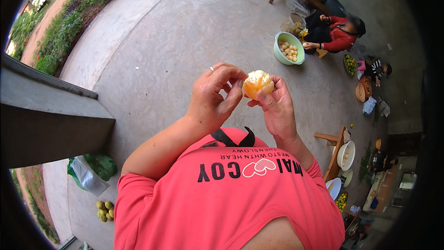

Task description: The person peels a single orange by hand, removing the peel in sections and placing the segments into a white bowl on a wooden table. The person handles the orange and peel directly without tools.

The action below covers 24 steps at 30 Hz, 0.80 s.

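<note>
A peeled citrus fruit [257, 84], orange with white pith on its upper side, is held up in front of my chest. My right hand [277, 102] grips it from the right, with the thumb on its lower front. On the left side of the fruit is my left hand [218, 92], wearing a ring; its thumb and forefinger are bent together close to the fruit's edge. Whether a bit of pith is between those fingertips is too small to tell. Beyond my hands, a pale green basin [277, 50] holds several peeled fruits [289, 51].
A person in red [341, 34] sits beside the basin. Other people, basins and baskets of fruit [349, 64] are along the right. A wooden bench [333, 168] stands at the right. At the left are a pillar [55, 128], a green and white bag [86, 175] and greenish fruits [105, 211].
</note>
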Each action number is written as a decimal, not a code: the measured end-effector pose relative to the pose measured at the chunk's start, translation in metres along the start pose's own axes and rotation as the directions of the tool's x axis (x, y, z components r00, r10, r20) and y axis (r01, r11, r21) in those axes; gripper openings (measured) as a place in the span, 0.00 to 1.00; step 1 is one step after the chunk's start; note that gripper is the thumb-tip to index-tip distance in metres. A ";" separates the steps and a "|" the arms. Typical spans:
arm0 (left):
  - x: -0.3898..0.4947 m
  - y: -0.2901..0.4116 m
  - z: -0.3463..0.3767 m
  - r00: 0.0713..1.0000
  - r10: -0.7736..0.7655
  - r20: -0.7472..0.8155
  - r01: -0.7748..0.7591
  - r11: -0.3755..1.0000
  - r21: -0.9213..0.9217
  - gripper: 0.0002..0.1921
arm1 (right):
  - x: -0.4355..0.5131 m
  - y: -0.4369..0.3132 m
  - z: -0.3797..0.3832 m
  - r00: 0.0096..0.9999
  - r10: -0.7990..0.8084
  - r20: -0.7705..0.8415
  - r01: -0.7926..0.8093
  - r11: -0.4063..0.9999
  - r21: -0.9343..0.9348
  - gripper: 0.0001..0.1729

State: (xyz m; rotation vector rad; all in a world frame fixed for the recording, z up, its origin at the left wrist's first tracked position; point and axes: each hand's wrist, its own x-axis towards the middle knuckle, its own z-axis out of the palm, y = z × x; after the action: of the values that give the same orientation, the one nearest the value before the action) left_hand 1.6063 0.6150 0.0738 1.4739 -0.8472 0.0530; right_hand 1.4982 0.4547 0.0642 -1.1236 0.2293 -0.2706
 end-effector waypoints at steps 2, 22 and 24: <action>0.000 0.003 -0.001 0.997 0.080 0.014 -0.081 0.992 0.095 0.10 | 0.002 0.000 0.000 1.000 -0.003 0.005 0.003 1.000 0.006 0.26; 0.005 -0.006 -0.010 0.999 -0.019 0.037 0.016 0.998 0.063 0.10 | 0.007 0.002 0.010 0.997 -0.035 0.064 0.035 0.999 0.006 0.27; 0.006 -0.005 -0.015 0.994 -0.106 0.015 0.107 0.992 -0.072 0.08 | 0.007 0.002 0.010 0.998 -0.016 0.067 0.016 1.000 0.000 0.27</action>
State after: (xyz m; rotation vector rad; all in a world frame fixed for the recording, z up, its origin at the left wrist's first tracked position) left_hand 1.6201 0.6242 0.0743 1.4500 -0.7710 -0.0653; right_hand 1.5083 0.4618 0.0666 -1.1333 0.1614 -0.2463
